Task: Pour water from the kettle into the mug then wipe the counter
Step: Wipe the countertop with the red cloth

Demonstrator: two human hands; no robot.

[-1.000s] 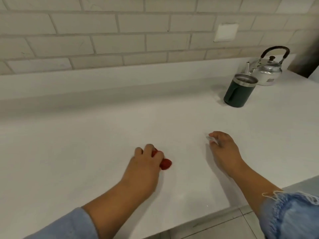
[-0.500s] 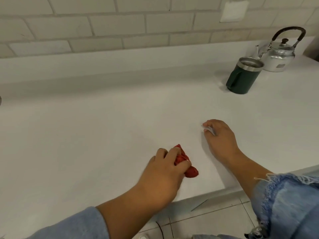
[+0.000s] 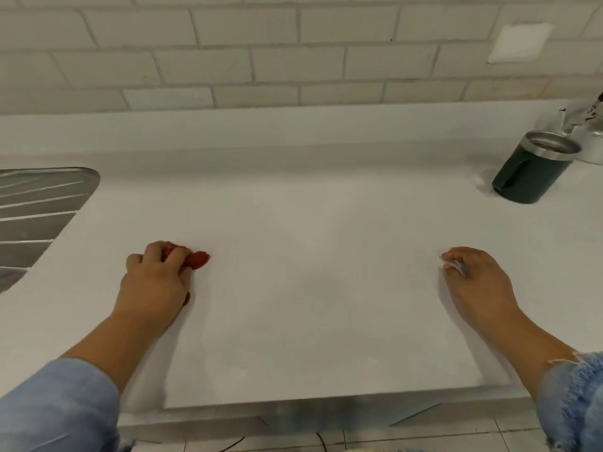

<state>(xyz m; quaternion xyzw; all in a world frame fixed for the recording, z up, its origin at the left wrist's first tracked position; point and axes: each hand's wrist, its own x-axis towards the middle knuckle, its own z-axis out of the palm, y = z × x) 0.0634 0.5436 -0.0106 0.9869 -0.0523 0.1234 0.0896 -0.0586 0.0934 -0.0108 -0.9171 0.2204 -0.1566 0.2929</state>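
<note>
My left hand (image 3: pixel 155 282) presses a bunched red cloth (image 3: pixel 197 260) onto the white counter (image 3: pixel 310 272), left of centre; the cloth pokes out past my fingers. My right hand (image 3: pixel 478 282) rests on the counter to the right with fingers curled and spread, holding nothing. A dark green mug (image 3: pixel 535 169) with a steel rim stands at the far right near the back. Just behind it, the metal kettle (image 3: pixel 587 125) is cut off by the frame edge, so only its spout and part of its body show.
A ribbed steel sink drainboard (image 3: pixel 36 216) takes up the left edge of the counter. A tiled wall with a white socket plate (image 3: pixel 518 42) rises behind. The counter's front edge (image 3: pixel 310 406) runs below my forearms, with tiled floor beneath.
My left hand has slid the red cloth leftward across the counter, away from my right hand. My view has swung left, bringing the drainboard in and cutting off most of the kettle.
</note>
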